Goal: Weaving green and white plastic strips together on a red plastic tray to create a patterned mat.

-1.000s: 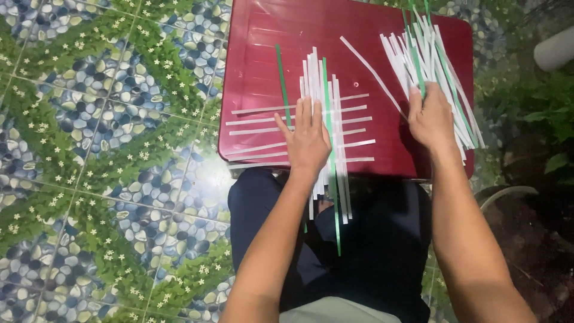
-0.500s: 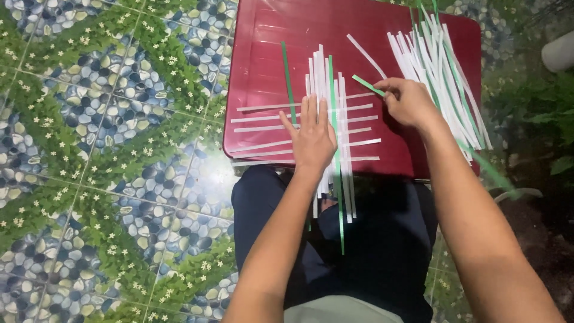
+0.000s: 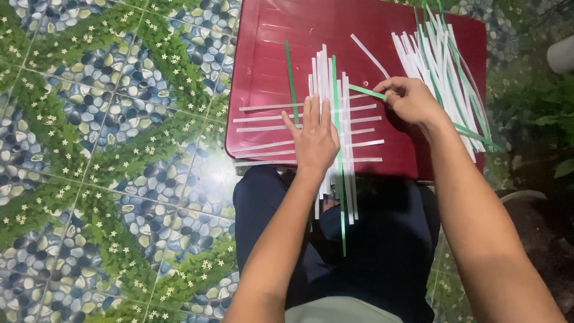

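A dark red plastic stool top [image 3: 275,42] carries a loose weave of white and green strips [image 3: 335,101]. My left hand [image 3: 315,139] lies flat on the weave, fingers spread, pressing the upright strips down. My right hand [image 3: 409,100] pinches one green strip [image 3: 366,91] by its end, and the strip points left toward the weave. A loose pile of white and green strips [image 3: 439,66] lies on the stool's right side, behind my right hand. One green strip [image 3: 291,81] lies apart at the weave's left.
The stool stands on a tiled floor [image 3: 107,149] with a blue pebble and green leaf pattern. My dark trousers [image 3: 382,239] fill the space below the stool. Plants [image 3: 547,113] and a pale round object [image 3: 562,54] sit at the right edge.
My right hand left the strip pile with one green strip pinched and carried it left toward the weave. My left hand stayed pressed on the weave.
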